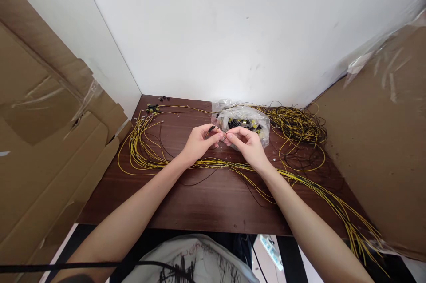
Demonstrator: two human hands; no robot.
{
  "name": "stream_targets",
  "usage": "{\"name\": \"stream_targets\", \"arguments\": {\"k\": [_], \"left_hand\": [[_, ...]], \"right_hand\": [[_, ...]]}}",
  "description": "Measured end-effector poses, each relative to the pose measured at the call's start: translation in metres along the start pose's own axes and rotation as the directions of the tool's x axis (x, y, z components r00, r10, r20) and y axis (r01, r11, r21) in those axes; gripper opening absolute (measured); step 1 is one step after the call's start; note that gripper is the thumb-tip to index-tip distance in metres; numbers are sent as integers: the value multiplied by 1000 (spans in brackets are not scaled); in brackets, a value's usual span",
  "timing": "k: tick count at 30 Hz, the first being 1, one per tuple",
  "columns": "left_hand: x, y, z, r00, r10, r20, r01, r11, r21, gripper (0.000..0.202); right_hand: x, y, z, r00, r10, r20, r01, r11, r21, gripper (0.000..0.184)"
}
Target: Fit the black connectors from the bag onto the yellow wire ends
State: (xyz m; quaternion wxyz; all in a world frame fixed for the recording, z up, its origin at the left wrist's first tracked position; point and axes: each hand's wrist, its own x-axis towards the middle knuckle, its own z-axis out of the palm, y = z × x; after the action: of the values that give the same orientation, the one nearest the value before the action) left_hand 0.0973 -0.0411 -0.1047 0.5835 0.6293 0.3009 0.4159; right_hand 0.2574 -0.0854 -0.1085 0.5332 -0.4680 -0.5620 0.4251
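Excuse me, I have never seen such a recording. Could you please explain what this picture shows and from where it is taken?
There is no machine here: a person works with two bare hands, left and right. The single picture comes from a camera worn on the head, looking forward and down. On the dark brown wooden table lie a long bundle of yellow and black wires, a tangled heap of similar wires at the right, and a clear plastic bag containing small black and yellow parts. The fingertips pinch something thin, apparently wire; a small black piece shows at the left hand. Finer details are too small to tell.
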Motion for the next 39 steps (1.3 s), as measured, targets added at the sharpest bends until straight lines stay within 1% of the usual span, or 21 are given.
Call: {"name": "stream_targets", "arguments": {"k": [5,7,9,11,13,15,17,20,22,24,25,26,27,28,29,30,31,33,34,36,39], "left_hand": [[1,-6,-2,989,59,-137,-27,973,228,17],[0,-6,-1,980,72,-185,-19,962,274,16],[-1,-4,0,982,47,-181,-11,980,197,17],[-1,-1,1,992,-15,-127,20,999,32,20],[-1,1,1,994,-84,-65,76,990,-121,24],[-1,3,1,990,-136,-41,124,968,-218,26],[0,3,-1,986,-156,-55,135,950,-283,27],[2,2,-4,983,-167,-80,131,932,-338,25],[4,1,-7,981,-184,-56,152,920,-361,23],[5,-1,-8,978,-206,-13,184,899,-397,23],[5,-2,-9,976,-216,4,197,885,-421,23],[6,-3,-9,974,-224,13,206,870,-447,23],[6,-3,-9,973,-232,17,212,855,-474,23],[6,-4,-9,971,-238,19,216,841,-497,22],[6,-4,-9,970,-241,21,217,828,-518,21],[6,-5,-8,970,-243,25,218,815,-536,20],[6,-5,-8,969,-246,31,222,803,-553,19],[6,-6,-8,967,-252,39,227,784,-577,18],[6,-6,-8,967,-253,34,225,780,-585,17],[8,-7,-9,967,-255,4,206,774,-599,16],[10,-8,-10,967,-250,-51,164,761,-628,17]], "right_hand": [[0,-2,0,995,87,43,-90,993,70,23],[0,-3,-1,990,119,81,-127,987,100,25],[0,-3,-2,982,146,118,-164,973,160,26],[1,-3,-4,975,171,141,-200,953,227,26],[2,-3,-7,973,187,135,-219,936,276,26],[3,-2,-11,975,195,106,-218,931,294,26],[4,-2,-14,978,200,59,-208,934,291,25],[5,0,-19,978,208,-23,-193,940,282,25],[6,1,-21,976,205,-68,-179,945,274,25],[6,1,-22,981,141,-131,-110,970,218,23],[5,0,-22,982,71,-173,-44,987,151,21],[5,-2,-22,977,-26,-212,39,998,55,19],[3,-4,-21,962,-141,-232,130,990,-63,17],[2,-6,-20,941,-256,-221,216,958,-189,15],[0,-8,-18,918,-355,-176,293,906,-305,14],[-2,-10,-15,897,-431,-102,360,844,-399,15],[-3,-12,-12,878,-478,-12,417,780,-466,17],[-6,-12,-6,851,-506,144,495,679,-541,22],[-7,-10,-3,843,-504,187,512,647,-565,23],[-7,-6,1,842,-489,227,516,608,-604,24],[-8,-1,2,842,-464,276,519,554,-651,19]]}}
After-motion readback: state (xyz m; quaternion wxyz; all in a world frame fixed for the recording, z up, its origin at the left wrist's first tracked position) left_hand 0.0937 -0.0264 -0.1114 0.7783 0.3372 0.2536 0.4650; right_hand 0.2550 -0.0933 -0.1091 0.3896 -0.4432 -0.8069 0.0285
